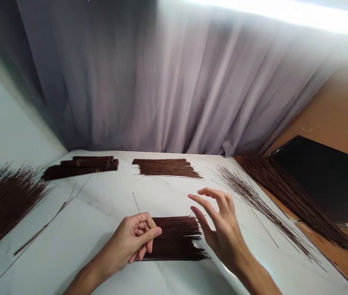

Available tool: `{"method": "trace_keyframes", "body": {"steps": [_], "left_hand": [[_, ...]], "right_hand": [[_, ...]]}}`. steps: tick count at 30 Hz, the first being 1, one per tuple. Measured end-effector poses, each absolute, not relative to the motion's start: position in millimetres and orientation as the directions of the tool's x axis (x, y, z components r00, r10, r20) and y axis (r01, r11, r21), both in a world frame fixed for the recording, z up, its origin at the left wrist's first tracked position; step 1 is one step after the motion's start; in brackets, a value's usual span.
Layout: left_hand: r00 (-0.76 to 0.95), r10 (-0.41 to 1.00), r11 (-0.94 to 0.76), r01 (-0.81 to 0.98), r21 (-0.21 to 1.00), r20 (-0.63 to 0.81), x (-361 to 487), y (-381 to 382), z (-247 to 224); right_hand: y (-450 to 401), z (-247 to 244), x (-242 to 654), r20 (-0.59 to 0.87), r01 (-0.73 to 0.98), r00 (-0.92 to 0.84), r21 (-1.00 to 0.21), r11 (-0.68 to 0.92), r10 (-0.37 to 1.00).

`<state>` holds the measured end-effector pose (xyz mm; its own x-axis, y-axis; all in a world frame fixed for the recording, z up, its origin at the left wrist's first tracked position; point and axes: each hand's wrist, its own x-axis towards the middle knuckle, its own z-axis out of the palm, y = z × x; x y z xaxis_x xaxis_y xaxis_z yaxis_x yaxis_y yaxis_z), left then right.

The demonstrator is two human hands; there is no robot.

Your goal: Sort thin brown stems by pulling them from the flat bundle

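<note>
One thin stick (pixel 138 207) in my left hand (pixel 139 237), my right hand (pixel 223 223) free over the desk (pixel 106 207).
My left thumb and forefinger pinch it, tip towards 11 o'clock, over the 9 o'clock end of the dark stick row (pixel 180 241) lying at 6. My right fingers are spread, gripping nothing, near the row's 3 o'clock ends. I judge the step as handling a single stick; the next move calls for a light pinch.
</note>
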<state>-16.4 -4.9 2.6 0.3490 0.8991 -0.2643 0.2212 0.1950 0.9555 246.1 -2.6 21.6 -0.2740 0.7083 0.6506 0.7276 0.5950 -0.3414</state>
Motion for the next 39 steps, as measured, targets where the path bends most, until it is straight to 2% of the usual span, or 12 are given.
{"method": "trace_keyframes", "body": {"steps": [2, 3, 6, 8, 11, 17, 24, 26, 30, 33, 35, 39], "left_hand": [[0.341, 0.902, 0.196, 0.223, 0.955, -0.265, -15, -6, -2], [0.338, 0.904, 0.191, 0.229, 0.955, -0.262, -14, -7, -4], [0.325, 0.905, 0.19, 0.266, 0.945, -0.273, -11, -11, -13], [0.331, 0.907, 0.178, 0.262, 0.949, -0.261, -9, -12, -18], [0.347, 0.905, 0.171, 0.232, 0.957, -0.246, -8, -12, -16], [0.359, 0.89, 0.21, 0.223, 0.952, -0.281, -10, -8, -3], [0.373, 0.893, 0.182, 0.209, 0.961, -0.25, -12, -8, -3], [0.382, 0.888, 0.187, 0.213, 0.959, -0.257, -13, -7, -3], [0.404, 0.876, 0.195, 0.205, 0.959, -0.264, -15, -5, 3], [0.411, 0.872, 0.198, 0.202, 0.959, -0.267, -16, -5, 9], [0.407, 0.873, 0.201, 0.2, 0.959, -0.268, -17, -6, 12], [0.418, 0.87, 0.196, 0.192, 0.962, -0.261, -18, -6, 10]], "right_hand": [[-12, 22, 227, 0.772, 0.745, -0.273, -0.207, 0.634, 0.573], [-16, 22, 214, 0.792, 0.728, -0.327, -0.136, 0.672, 0.515], [-28, 25, 180, 0.719, 0.638, -0.568, 0.078, 0.766, 0.4], [-29, 25, 169, 0.663, 0.653, -0.631, 0.172, 0.738, 0.403], [-25, 24, 174, 0.671, 0.744, -0.568, 0.172, 0.646, 0.476], [-13, 13, 200, 0.691, 0.793, -0.429, -0.021, 0.609, 0.582], [-6, 1, 203, 0.637, 0.771, -0.419, -0.126, 0.624, 0.647], [-5, 2, 212, 0.598, 0.756, -0.4, -0.213, 0.619, 0.694], [-2, 13, 245, 0.424, 0.701, -0.209, -0.563, 0.437, 0.881], [2, 18, 266, 0.119, 0.575, -0.197, -0.79, 0.213, 0.973], [4, 19, 272, -0.029, 0.489, -0.271, -0.865, 0.112, 0.962], [7, 13, 271, -0.065, 0.409, -0.259, -0.911, 0.049, 0.964]]}}
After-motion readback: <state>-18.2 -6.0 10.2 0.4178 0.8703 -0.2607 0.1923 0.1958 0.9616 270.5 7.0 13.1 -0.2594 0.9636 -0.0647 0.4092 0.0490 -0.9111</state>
